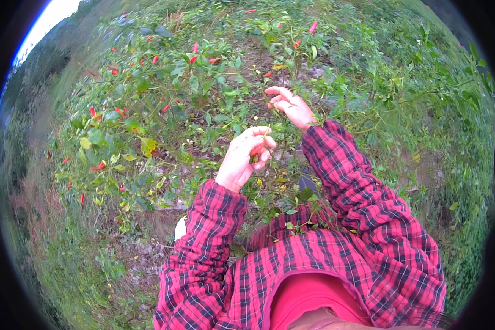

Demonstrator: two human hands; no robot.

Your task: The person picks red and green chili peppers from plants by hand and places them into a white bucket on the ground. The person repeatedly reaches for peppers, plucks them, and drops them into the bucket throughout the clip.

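My left hand (246,156) is curled in front of me, with its fingers bent round a red chili pepper (254,159) that shows in part, and a green stem rises by its fingertips. Farther forward and to the right, my right hand (291,106) reaches among chili plants (214,82), palm side partly hidden, fingers bent loosely. Whether it holds anything small cannot be told. Red chili peppers hang ahead, one (268,74) just beyond my right fingertips and another (312,27) farther off. Both forearms wear red plaid sleeves.
Dense chili foliage (396,90) spreads on the right, and more plants with red peppers (98,166) stand on the left. Leafy stems (301,225) reach close to my body. A white rounded object (180,228) shows beside my left sleeve. Bare soil and dry growth lie at lower left.
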